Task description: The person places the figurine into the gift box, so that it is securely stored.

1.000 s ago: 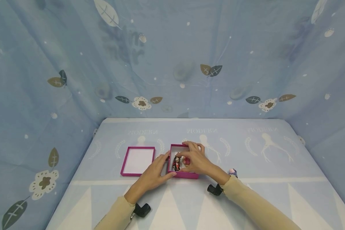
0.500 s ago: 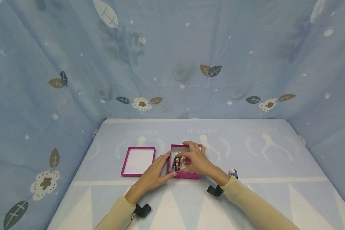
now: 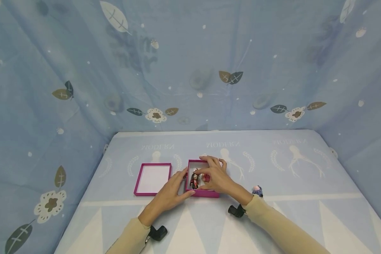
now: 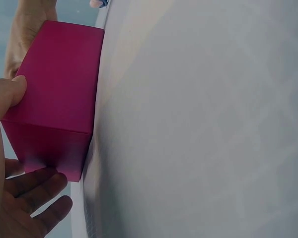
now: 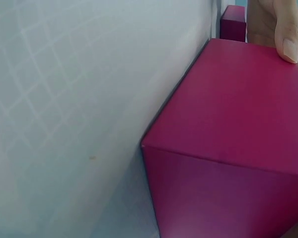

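A magenta box point(image 3: 206, 193) with a white inside sits open-topped on the table. My left hand point(image 3: 169, 192) holds its near left corner, thumb on the front wall and fingers along the left side; in the left wrist view the thumb point(image 4: 12, 94) presses near the upper edge. My right hand point(image 3: 217, 177) reaches into the box from above. Its curled index finger and thumb hold a small black-and-red figurine point(image 3: 194, 181) at its upper and lower ends. Partly hidden under that hand is a reddish piece point(image 3: 205, 177). The fingers inside are hidden in the right wrist view.
Left of the box lies a shallow magenta lid point(image 3: 152, 179), white side up. A small purple-and-pink figurine point(image 3: 257, 191) rests on the table beside the right forearm. Blue patterned cloth point(image 3: 190, 70) hangs behind the table and at both sides.
Both hands, the box and the figurine in it keep nearly the same places. The head view has shifted slightly, and the purple-and-pink figurine shows a little more beside the right sleeve.
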A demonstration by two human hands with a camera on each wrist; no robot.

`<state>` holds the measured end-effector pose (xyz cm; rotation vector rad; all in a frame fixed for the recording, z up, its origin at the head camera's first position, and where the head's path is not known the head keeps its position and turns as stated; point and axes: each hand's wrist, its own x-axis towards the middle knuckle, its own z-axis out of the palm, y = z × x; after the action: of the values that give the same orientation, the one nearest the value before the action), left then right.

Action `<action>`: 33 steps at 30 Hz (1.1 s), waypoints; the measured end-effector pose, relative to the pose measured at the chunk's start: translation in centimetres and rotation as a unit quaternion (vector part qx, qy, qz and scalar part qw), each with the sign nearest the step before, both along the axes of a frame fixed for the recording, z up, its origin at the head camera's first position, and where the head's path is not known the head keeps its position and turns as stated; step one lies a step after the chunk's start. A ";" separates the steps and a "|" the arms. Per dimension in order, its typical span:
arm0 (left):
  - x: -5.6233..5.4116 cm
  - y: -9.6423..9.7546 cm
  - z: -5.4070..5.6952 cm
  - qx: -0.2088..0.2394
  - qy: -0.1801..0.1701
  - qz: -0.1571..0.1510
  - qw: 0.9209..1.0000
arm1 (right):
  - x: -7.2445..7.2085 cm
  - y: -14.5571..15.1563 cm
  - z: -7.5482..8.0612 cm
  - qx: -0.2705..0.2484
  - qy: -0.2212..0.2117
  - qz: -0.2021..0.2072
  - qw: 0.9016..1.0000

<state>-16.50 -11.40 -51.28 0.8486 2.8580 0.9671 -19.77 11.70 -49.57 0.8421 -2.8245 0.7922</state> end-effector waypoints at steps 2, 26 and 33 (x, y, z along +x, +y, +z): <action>0.0 0.0 0.0 0.000 -0.001 0.000 1.000 | 0.0 0.0 0.1 0.002 0.001 0.000 1.000; -0.1 0.0 -0.1 0.007 0.005 -0.003 1.000 | 0.1 -0.3 0.4 0.050 -0.015 -0.010 0.999; -0.1 0.0 -0.1 0.010 0.005 -0.003 1.000 | 0.1 -0.3 0.4 0.046 -0.012 0.000 0.999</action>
<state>-16.60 -11.42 -51.41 0.8646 2.8569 0.9944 -19.67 11.45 -49.16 0.8511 -2.9017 0.6827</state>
